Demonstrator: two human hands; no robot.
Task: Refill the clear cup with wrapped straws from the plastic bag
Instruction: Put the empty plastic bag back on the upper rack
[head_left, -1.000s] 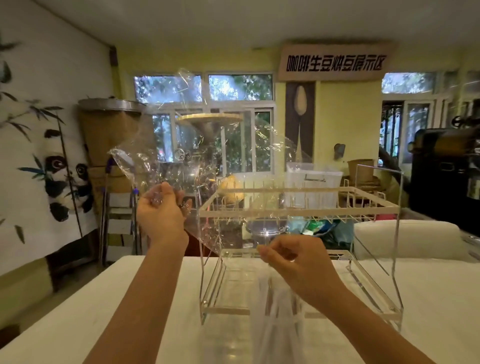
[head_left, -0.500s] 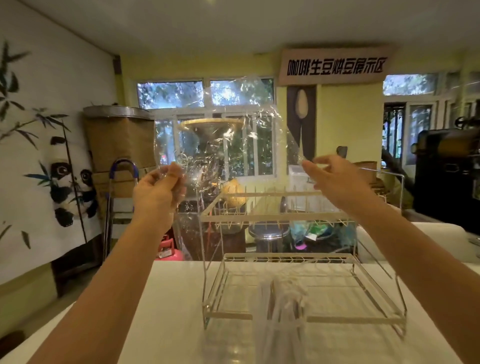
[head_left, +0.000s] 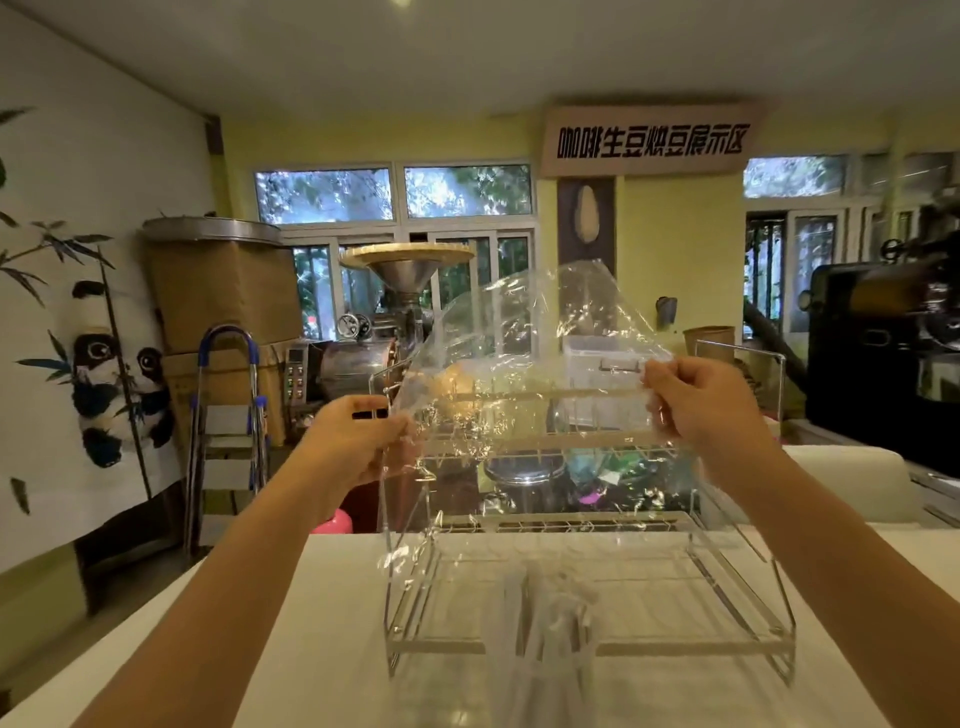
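Note:
An empty clear plastic bag (head_left: 530, 358) is stretched in the air between my two hands, above the table. My left hand (head_left: 358, 441) pinches its left edge and my right hand (head_left: 706, 402) pinches its right edge. Below them, at the near middle of the white table (head_left: 332, 649), stands the clear cup (head_left: 545, 644) with a bunch of white wrapped straws sticking up out of it. The cup's lower part runs out of the frame.
A clear acrylic two-tier rack (head_left: 587, 519) stands on the table right behind the cup and under the bag. Beyond the table are a blue-handled step ladder (head_left: 228, 415), a cardboard-wrapped drum (head_left: 223, 296), a metal roasting machine (head_left: 400, 322) and a black machine (head_left: 883, 353).
Both hands have come down from chest height with the bag, which now spreads flatter and lower, just above the rack. The camera has tilted down slightly.

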